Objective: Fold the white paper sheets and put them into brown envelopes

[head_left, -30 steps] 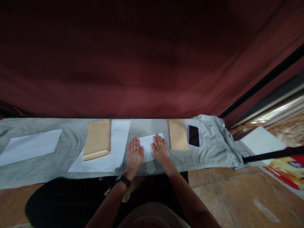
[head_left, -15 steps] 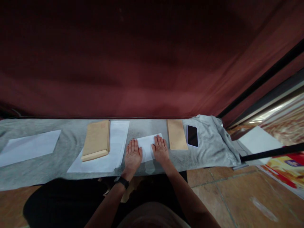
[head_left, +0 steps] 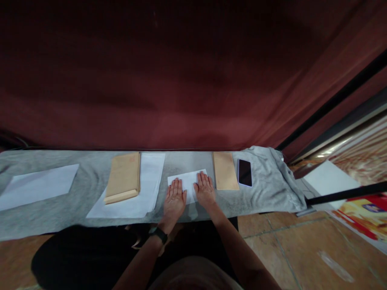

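A small folded white paper (head_left: 188, 181) lies on the grey cloth (head_left: 75, 189) in front of me. My left hand (head_left: 174, 199) lies flat with its fingers stretched out over the paper's left part. My right hand (head_left: 205, 190) lies flat on the paper's right part, fingers spread. Neither hand holds anything. A black band sits on my left wrist.
Left of my hands a stack of tan envelopes (head_left: 123, 177) rests on white sheets (head_left: 145, 189). Another white sheet (head_left: 36, 186) lies far left. A single tan envelope (head_left: 225, 171) and a dark phone (head_left: 244, 172) lie to the right. A dark red curtain hangs behind.
My left hand has slid right and a little toward me, and now rests on the folded paper. My right hand has stayed in place.
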The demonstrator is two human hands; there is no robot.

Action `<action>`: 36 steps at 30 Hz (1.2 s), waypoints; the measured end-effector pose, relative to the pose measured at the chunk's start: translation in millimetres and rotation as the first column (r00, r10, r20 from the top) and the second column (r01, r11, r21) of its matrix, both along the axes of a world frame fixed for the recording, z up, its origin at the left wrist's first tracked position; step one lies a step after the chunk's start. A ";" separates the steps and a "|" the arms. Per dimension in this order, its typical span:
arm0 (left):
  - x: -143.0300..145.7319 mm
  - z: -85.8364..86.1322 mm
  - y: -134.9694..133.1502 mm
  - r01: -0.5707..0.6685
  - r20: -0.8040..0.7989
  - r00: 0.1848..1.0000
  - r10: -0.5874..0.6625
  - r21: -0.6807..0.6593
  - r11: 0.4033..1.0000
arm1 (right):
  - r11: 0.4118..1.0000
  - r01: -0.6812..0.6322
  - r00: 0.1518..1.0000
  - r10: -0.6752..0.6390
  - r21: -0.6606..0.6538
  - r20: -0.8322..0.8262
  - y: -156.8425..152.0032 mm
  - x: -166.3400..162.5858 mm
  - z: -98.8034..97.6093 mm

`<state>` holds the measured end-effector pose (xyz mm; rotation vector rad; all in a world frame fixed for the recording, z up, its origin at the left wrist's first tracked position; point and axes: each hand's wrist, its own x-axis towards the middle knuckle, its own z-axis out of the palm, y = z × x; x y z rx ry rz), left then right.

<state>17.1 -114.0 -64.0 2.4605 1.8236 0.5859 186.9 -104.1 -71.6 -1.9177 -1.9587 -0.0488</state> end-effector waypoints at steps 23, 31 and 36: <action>-6.9 -1.7 24.9 -0.023 -0.063 0.998 0.019 -0.054 0.998 | 0.999 0.012 1.000 -0.013 0.037 0.003 -1.9 3.1 -3.1; 5.7 11.1 43.6 0.127 -0.080 0.988 -0.135 -0.095 0.987 | 0.998 -0.069 0.997 0.069 -0.012 -0.016 -5.3 -10.4 5.9; 16.9 6.7 47.9 0.162 -0.082 0.982 -0.171 -0.109 0.981 | 0.991 -0.124 0.992 0.124 -0.049 -0.001 -0.7 -11.9 7.8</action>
